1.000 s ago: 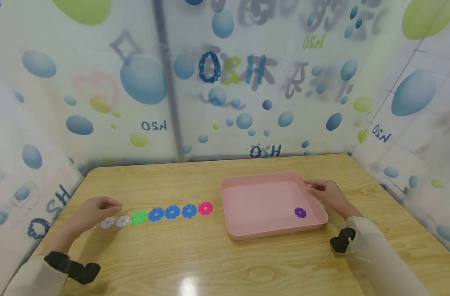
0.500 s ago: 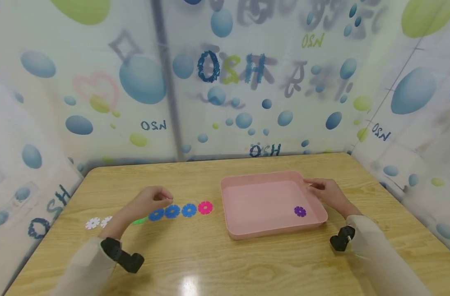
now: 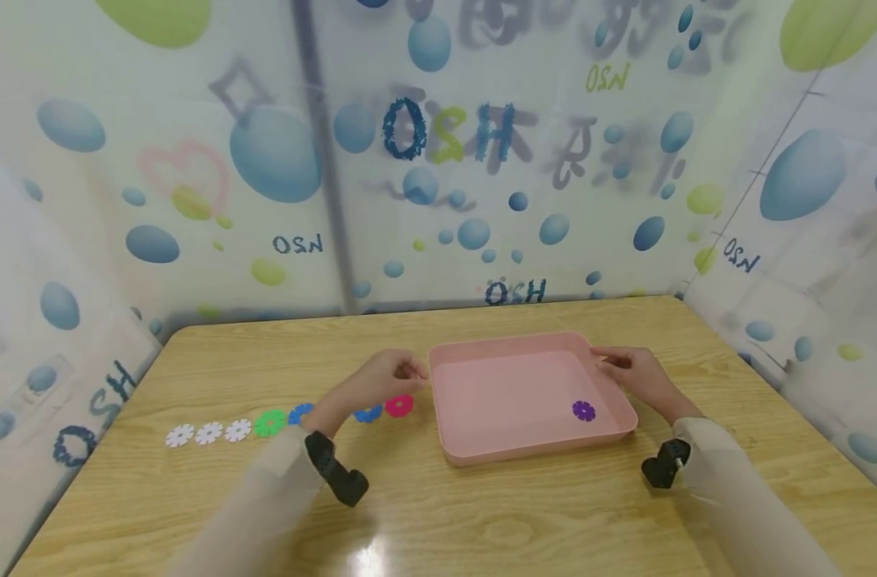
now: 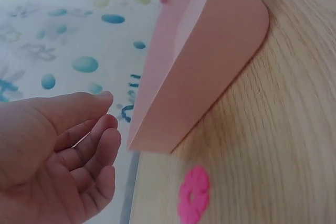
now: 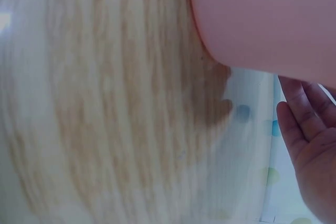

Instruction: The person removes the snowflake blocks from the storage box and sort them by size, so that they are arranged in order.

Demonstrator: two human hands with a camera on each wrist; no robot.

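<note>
A pink tray lies on the wooden table, with a purple flower-shaped snowflake disc inside. My left hand hovers just left of the tray's near-left wall, fingers loosely bent; the left wrist view shows nothing in that hand. Under and left of it runs a row of toothed plastic discs: a pink disc, blue discs, a green disc and white discs. My right hand holds the tray's right rim; its thumb is hidden in the right wrist view.
The table carries the tray on its right half and the disc row on its left. A patterned curtain hangs close behind the table and at both sides. Dark camera mounts sit on both wrists.
My left hand has swept right along the disc row, from above the white discs to beside the tray, uncovering the white and green ones. The right hand and the tray have stayed put.
</note>
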